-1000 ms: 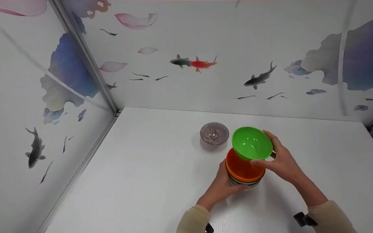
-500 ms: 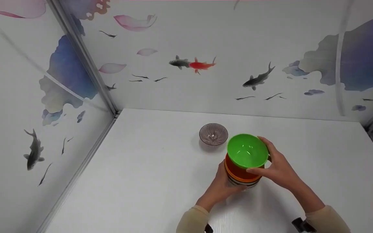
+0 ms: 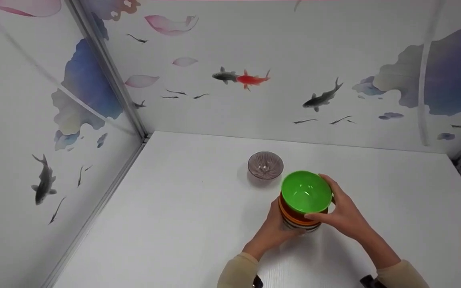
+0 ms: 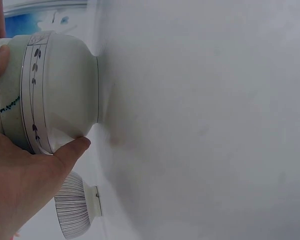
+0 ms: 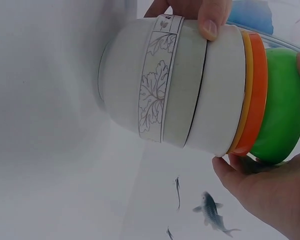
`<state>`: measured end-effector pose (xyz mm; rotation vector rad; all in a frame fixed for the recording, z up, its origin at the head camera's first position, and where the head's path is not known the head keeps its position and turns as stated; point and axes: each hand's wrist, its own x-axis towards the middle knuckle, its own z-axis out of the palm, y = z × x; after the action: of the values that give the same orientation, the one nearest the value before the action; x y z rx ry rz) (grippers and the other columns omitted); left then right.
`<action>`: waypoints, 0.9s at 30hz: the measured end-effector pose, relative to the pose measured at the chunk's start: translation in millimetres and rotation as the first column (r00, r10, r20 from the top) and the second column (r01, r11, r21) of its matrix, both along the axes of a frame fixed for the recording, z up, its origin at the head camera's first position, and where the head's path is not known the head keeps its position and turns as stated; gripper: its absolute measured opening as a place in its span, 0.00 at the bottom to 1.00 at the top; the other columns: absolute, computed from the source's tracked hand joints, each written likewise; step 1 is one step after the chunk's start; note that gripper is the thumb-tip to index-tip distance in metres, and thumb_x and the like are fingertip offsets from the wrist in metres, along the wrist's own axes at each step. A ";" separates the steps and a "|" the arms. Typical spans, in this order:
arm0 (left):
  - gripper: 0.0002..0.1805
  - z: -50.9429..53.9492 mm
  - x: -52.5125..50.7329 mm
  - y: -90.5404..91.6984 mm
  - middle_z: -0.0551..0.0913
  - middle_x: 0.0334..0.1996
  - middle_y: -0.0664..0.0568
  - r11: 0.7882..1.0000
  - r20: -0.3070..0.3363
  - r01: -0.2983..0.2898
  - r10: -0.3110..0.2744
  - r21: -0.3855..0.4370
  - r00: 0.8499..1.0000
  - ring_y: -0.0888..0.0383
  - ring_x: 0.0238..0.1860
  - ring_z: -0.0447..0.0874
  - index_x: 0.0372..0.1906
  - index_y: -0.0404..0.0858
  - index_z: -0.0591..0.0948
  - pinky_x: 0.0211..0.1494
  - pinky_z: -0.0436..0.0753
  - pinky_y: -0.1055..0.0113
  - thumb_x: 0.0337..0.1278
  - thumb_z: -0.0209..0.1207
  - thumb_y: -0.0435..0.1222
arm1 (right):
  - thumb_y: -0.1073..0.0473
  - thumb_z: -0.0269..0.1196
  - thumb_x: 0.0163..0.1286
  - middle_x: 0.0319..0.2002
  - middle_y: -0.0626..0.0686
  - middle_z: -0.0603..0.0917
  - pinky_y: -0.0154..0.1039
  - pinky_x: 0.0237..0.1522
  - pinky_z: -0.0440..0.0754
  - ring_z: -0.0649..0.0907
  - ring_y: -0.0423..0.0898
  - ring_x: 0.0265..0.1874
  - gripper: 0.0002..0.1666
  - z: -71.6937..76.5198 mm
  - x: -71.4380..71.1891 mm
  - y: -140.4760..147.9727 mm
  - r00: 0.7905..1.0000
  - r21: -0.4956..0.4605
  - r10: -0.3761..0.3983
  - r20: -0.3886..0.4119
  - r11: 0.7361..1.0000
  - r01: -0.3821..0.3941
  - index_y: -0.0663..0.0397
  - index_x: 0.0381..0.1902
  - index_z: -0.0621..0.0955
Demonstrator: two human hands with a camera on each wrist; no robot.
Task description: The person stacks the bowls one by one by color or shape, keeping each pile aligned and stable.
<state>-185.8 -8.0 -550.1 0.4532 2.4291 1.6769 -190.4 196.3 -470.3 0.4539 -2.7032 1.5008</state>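
Observation:
My right hand [image 3: 344,212] grips a green bowl [image 3: 306,192] by its rim, thumb at the near side. The bowl sits slightly tilted over the mouth of an orange bowl [image 3: 288,214], top of a nested stack. Below the orange one, the right wrist view has white bowls [image 5: 220,90], the lowest with a leaf-patterned band [image 5: 155,95]. My left hand [image 3: 272,230] holds the stack from the left, its thumb along the near side. In the left wrist view that hand [image 4: 20,185] lies against the patterned bowl [image 4: 65,90]. The green bowl's base is hidden in the head view.
A purplish ribbed glass bowl [image 3: 265,165] stands behind the stack, a little to the left. The white table [image 3: 166,208] meets a printed back wall [image 3: 254,112] and a left side wall [image 3: 14,132].
My right hand has brought the green bowl nearer and slightly left, down onto the orange bowl, covering more of its mouth. The left hand keeps its hold on the stack.

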 end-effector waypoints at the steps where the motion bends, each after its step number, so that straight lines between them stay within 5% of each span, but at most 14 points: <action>1: 0.61 -0.1 0.2 0.2 0.57 0.75 0.57 1.000 0.001 0.002 -0.002 0.001 1.000 0.61 0.75 0.58 0.79 0.52 0.45 0.79 0.64 0.59 0.48 0.74 0.49 | 0.51 0.79 0.51 0.72 0.64 0.67 0.71 0.65 0.70 0.69 0.63 0.69 0.64 -0.7 0.4 0.2 1.000 -0.001 -0.002 0.003 1.000 0.002 0.60 0.77 0.55; 27: 0.60 0.1 0.7 0.8 0.56 0.76 0.51 0.999 0.022 0.000 0.001 -0.047 1.000 0.56 0.76 0.58 0.79 0.46 0.45 0.80 0.61 0.56 0.50 0.73 0.49 | 0.52 0.81 0.47 0.71 0.64 0.68 0.66 0.65 0.73 0.71 0.63 0.68 0.65 -19.4 2.7 -1.9 0.999 0.011 0.000 -0.052 1.000 0.001 0.62 0.75 0.57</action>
<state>-185.1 -7.2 -549.9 0.4253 2.4473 1.6129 -187.7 194.5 -489.8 0.4850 -2.6731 1.4543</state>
